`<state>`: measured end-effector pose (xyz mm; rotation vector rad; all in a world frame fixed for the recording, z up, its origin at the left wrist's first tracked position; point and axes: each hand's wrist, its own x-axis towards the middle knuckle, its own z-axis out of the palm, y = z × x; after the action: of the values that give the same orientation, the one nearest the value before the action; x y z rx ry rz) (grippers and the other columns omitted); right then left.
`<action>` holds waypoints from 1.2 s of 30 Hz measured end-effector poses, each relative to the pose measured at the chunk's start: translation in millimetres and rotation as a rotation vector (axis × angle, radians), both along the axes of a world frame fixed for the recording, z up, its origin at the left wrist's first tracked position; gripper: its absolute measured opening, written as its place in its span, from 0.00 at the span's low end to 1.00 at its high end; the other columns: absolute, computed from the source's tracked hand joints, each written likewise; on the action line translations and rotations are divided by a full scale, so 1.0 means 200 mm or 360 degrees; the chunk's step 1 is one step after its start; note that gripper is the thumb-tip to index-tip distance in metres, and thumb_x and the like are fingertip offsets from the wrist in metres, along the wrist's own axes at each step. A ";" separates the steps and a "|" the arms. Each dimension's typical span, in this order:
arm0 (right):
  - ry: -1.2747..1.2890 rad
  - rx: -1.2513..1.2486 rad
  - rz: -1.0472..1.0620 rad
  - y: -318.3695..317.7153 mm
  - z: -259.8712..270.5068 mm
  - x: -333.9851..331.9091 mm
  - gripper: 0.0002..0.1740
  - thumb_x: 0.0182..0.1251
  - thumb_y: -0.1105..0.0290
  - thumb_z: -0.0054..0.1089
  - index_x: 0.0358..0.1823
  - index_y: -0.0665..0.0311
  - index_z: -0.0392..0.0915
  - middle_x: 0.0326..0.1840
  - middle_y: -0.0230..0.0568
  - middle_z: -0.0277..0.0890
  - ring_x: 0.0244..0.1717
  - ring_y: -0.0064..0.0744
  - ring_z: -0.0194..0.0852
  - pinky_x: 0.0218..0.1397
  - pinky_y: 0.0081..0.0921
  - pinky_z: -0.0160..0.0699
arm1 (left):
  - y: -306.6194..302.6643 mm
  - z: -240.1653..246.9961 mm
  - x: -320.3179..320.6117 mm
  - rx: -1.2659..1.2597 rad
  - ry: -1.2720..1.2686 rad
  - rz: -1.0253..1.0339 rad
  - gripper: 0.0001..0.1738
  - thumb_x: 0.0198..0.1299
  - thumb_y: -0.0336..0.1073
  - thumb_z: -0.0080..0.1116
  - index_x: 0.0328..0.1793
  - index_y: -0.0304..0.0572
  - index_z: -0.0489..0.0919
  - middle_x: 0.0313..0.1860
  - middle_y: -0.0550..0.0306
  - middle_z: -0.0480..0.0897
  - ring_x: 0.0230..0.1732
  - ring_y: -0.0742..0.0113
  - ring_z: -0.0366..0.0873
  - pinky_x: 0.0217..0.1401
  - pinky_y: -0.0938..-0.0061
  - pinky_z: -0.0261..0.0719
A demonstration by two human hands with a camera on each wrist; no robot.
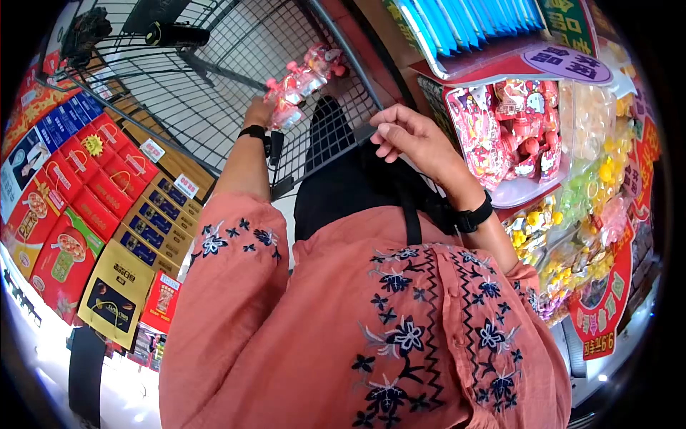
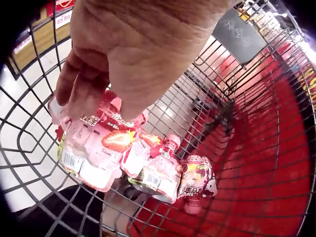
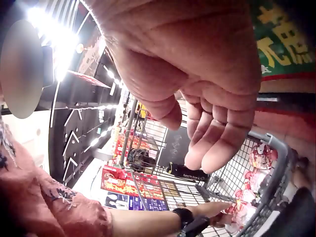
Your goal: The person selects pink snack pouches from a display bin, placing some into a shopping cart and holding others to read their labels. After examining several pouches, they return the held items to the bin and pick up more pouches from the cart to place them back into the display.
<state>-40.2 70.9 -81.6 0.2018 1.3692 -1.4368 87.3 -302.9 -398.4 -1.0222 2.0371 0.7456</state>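
Observation:
My left hand (image 1: 259, 113) reaches down into a wire shopping cart (image 1: 236, 36). Its curled fingers grip the top of a pink spouted pouch (image 2: 94, 155) with a strawberry print; part of the pouch's cap end is hidden behind the hand. More pink pouches (image 2: 159, 175) with red caps lie in a row beside it on the cart's wire, and a round-looking red-and-pink pack (image 2: 197, 178) sits at the row's end. Above the cart's near rim, my right hand (image 1: 418, 139) hovers with loosely bent fingers and holds nothing.
A display bin of red Hello Kitty packs (image 1: 525, 136) stands to the right, below blue packets (image 1: 471, 25). Bagged sweets (image 1: 572, 236) hang farther down. Red gift boxes (image 1: 93, 186) are stacked at left. A black bottle-like object (image 1: 177, 34) lies at the cart's far end.

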 end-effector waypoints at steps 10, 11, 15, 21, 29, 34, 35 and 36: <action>0.0028 0.0011 -0.0024 0.02 0.05 0.04 0.15 0.77 0.65 0.54 0.56 0.68 0.75 0.41 0.35 0.79 0.36 0.19 0.78 0.40 0.19 0.80 | 0.11 -0.01 0.03 -0.0039 0.0200 -0.0037 0.36 0.64 0.48 0.59 0.73 0.38 0.65 0.44 0.42 0.85 0.30 0.56 0.86 0.28 0.62 0.84; 0.0008 0.0017 -0.0046 0.04 0.04 0.05 0.15 0.77 0.65 0.54 0.56 0.68 0.75 0.41 0.35 0.79 0.36 0.19 0.78 0.39 0.19 0.80 | 0.11 -0.09 0.07 -0.0092 0.0248 -0.0135 0.36 0.64 0.48 0.59 0.73 0.38 0.65 0.44 0.42 0.85 0.30 0.56 0.86 0.28 0.62 0.84; -0.0040 -0.0003 -0.0092 0.09 0.01 0.09 0.16 0.77 0.64 0.54 0.56 0.68 0.75 0.42 0.36 0.79 0.35 0.20 0.78 0.39 0.19 0.80 | 0.14 0.05 0.01 0.0326 -0.0074 0.0054 0.30 0.63 0.50 0.56 0.62 0.31 0.75 0.51 0.31 0.84 0.57 0.36 0.81 0.62 0.54 0.77; 0.0051 -0.0033 -0.0091 0.15 0.07 0.13 0.16 0.78 0.63 0.53 0.56 0.68 0.75 0.41 0.36 0.79 0.35 0.20 0.79 0.39 0.18 0.80 | 0.19 0.09 0.08 0.0033 0.0273 -0.0091 0.27 0.65 0.45 0.50 0.66 0.39 0.73 0.51 0.33 0.83 0.50 0.38 0.82 0.54 0.53 0.79; 0.0057 0.0028 -0.0107 0.25 0.06 0.18 0.16 0.79 0.61 0.52 0.56 0.65 0.76 0.44 0.35 0.79 0.39 0.22 0.79 0.45 0.21 0.81 | 0.24 0.09 -0.11 0.0084 0.0172 -0.0245 0.34 0.61 0.50 0.59 0.70 0.41 0.67 0.56 0.27 0.81 0.60 0.34 0.79 0.62 0.49 0.76; 0.0016 0.0040 -0.0158 0.27 0.02 0.23 0.16 0.78 0.62 0.53 0.55 0.66 0.75 0.42 0.33 0.79 0.37 0.20 0.79 0.41 0.19 0.81 | 0.29 0.20 -0.12 0.0017 0.0172 -0.0401 0.35 0.57 0.52 0.66 0.62 0.34 0.71 0.55 0.28 0.82 0.59 0.36 0.80 0.62 0.51 0.76; 0.0041 0.0034 -0.0155 0.27 0.03 0.22 0.16 0.78 0.62 0.53 0.55 0.66 0.75 0.42 0.33 0.79 0.37 0.20 0.79 0.41 0.19 0.81 | 0.30 0.27 -0.15 0.0021 0.0158 -0.0406 0.35 0.56 0.52 0.68 0.61 0.32 0.72 0.54 0.29 0.82 0.59 0.36 0.80 0.62 0.52 0.77; 0.0066 0.0027 -0.0152 0.27 0.04 0.22 0.16 0.78 0.62 0.53 0.55 0.66 0.75 0.42 0.34 0.79 0.37 0.20 0.79 0.41 0.20 0.81 | 0.28 0.26 -0.12 0.0040 0.0159 -0.0425 0.36 0.54 0.52 0.70 0.59 0.31 0.74 0.53 0.30 0.83 0.59 0.38 0.81 0.61 0.54 0.77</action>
<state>4.4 125.0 -73.2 0.2525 1.4217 -1.5162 62.8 -246.4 -347.2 -0.6915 2.1890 0.6894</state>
